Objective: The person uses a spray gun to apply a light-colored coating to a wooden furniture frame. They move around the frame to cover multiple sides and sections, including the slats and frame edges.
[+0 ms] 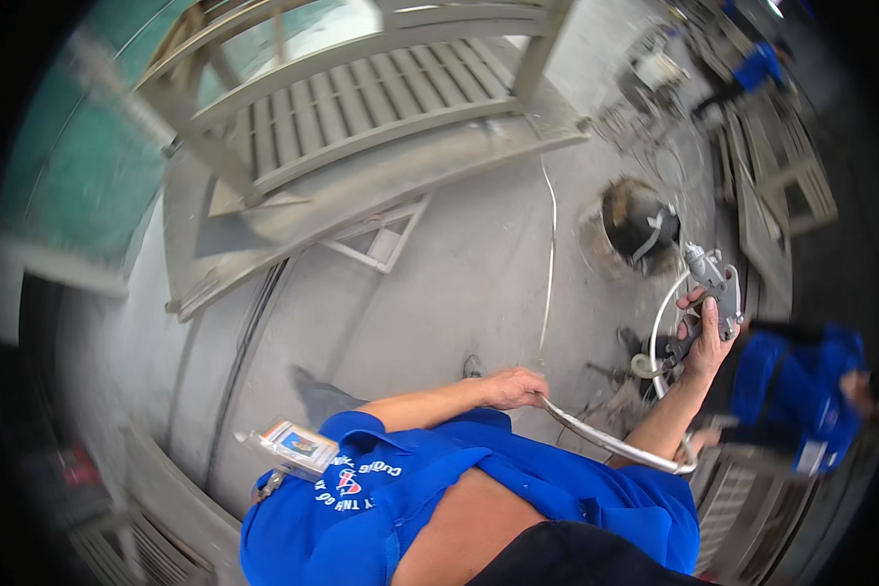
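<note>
My right hand (710, 340) grips a metal spray gun (721, 283), held up at the right with its nozzle end away from me. From the gun a pale hose (658, 322) loops down. My left hand (514, 388), in front of my chest, is closed around a stretch of whitish hose (596, 433) that curves right, below my right forearm. A thinner line of hose (553, 234) runs from near my left hand across the floor toward the bench. Just beyond the gun stands a paint-crusted bucket (615, 244) with something dark and a pale strip inside.
A slatted grey wooden bench (361, 93) stands on a low platform (381, 186) ahead, with a triangular frame (386, 239) beneath its edge. Coiled hoses (645, 137) lie far right. A co-worker in blue (801, 391) is close at right; another person (757, 68) is farther off. Wooden frames (781, 166) lean nearby.
</note>
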Tool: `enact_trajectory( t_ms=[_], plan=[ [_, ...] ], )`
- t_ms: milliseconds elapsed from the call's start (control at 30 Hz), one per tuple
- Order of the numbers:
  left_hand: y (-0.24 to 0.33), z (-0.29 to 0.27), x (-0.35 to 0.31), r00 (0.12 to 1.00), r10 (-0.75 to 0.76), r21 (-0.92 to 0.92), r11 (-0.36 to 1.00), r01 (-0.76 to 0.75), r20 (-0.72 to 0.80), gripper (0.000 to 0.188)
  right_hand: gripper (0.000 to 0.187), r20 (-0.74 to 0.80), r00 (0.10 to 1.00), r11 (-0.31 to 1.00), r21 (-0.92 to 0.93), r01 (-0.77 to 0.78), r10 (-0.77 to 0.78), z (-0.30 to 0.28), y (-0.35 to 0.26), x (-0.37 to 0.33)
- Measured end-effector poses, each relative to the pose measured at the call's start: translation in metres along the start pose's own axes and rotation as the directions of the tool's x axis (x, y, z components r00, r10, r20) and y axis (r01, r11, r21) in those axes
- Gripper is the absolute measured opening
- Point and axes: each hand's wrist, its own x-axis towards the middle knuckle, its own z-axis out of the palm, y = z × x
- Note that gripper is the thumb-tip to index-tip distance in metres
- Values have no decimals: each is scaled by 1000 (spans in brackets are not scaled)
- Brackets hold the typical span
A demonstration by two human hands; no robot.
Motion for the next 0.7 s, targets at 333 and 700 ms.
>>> enact_trajectory(
  t_ms=[333, 700],
  plan=[
    [-25, 103, -60, 912, 217, -182, 970, -161, 348, 28, 62, -99, 980, 951, -243, -190, 170, 20, -54, -274],
    [-211, 22, -61, 783, -441, -112, 891, 439, -439, 24, 50, 282, 676, 691, -555, -463, 680, 91, -13, -347]
  ],
)
